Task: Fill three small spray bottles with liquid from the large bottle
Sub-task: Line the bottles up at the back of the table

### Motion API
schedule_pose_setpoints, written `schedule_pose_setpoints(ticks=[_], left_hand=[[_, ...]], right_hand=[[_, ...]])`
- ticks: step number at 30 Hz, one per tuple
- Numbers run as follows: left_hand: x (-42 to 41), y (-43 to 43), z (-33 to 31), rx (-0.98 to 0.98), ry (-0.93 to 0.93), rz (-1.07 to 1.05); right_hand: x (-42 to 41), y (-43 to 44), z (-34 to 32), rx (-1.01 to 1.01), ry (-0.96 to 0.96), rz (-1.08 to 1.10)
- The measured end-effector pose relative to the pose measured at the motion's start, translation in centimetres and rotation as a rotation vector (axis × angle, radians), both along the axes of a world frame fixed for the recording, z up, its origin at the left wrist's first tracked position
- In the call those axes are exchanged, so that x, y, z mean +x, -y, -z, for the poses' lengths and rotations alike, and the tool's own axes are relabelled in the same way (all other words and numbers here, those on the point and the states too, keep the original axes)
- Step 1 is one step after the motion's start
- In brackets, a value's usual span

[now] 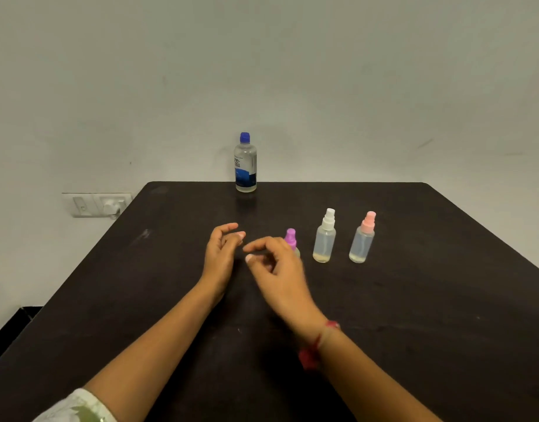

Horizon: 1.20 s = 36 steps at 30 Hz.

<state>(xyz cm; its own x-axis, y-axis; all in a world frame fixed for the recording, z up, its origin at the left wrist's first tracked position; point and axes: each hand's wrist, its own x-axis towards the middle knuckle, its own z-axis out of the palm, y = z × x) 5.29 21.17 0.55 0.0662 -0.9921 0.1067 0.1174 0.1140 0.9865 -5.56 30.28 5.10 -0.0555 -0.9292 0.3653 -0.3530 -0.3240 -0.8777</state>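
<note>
At 12 o'clock, close to the far edge of the dark table (414, 300), standing upright: the large bottle (245, 166), with blue cap (244, 137) on, blue-and-white label, clear liquid nearly up to the shoulder. Nearer, toward 1 to 2 o'clock from the table's middle, three small spray bottles in a row, all upright, all with spray heads on, apart from one another. First in the row, the purple-capped spray bottle (291, 237), with body mostly hidden behind the right hand (280, 269); level of liquid there not possible to tell. Next toward 3 o'clock, the white-capped spray bottle (324, 239), with only a thin yellowish layer at the bottom. Last, the pink-capped spray bottle (362, 243), also with a little liquid at the bottom. Left hand (221, 254) above the table at 9 o'clock from the purple-capped one, fingers loosely curled and a little apart, holding nothing. Right hand just in front of the purple-capped spray bottle, slightly blurred, fingers bent loosely, forefinger and thumb with a gap between them, nothing pinched; touching the bottle or not, impossible to tell. Around the right wrist, a red thread (320, 339). At 7 o'clock, low in the view, a pale patterned sleeve (76, 406) on the left arm. On the wall at 9 o'clock beside the table, a white socket plate (97, 205) with a plug in it.
</note>
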Motion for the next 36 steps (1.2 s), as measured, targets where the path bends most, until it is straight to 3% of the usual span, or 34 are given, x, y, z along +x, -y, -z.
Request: schedule_pose_setpoints(ticks=[5,8,11,15,22,36], left_hand=[[-0.7,-0.4,0.4,-0.078,0.098,-0.045],[-0.6,-0.4,0.6,-0.094,0.147,-0.049],[-0.7,-0.4,0.6,-0.095,0.200,-0.038],[-0.7,-0.3,0.7,-0.097,0.229,-0.040],[-0.9,-0.1,0.7,-0.105,0.290,-0.029],[-1.8,3.8,0.7,-0.084,0.307,0.049]], right_hand=[[-7.2,-1.9,-1.2,-0.280,0.073,0.354],[-11.4,-1.6,-0.8,-0.245,0.077,0.603],[-14.8,-0.8,0.4,-0.139,0.038,0.718],[-16.7,0.3,2.1,0.059,0.079,0.638],[-17.0,2.4,3.8,0.197,0.008,0.547],[-17.7,9.2,4.0,0.191,0.013,0.431]])
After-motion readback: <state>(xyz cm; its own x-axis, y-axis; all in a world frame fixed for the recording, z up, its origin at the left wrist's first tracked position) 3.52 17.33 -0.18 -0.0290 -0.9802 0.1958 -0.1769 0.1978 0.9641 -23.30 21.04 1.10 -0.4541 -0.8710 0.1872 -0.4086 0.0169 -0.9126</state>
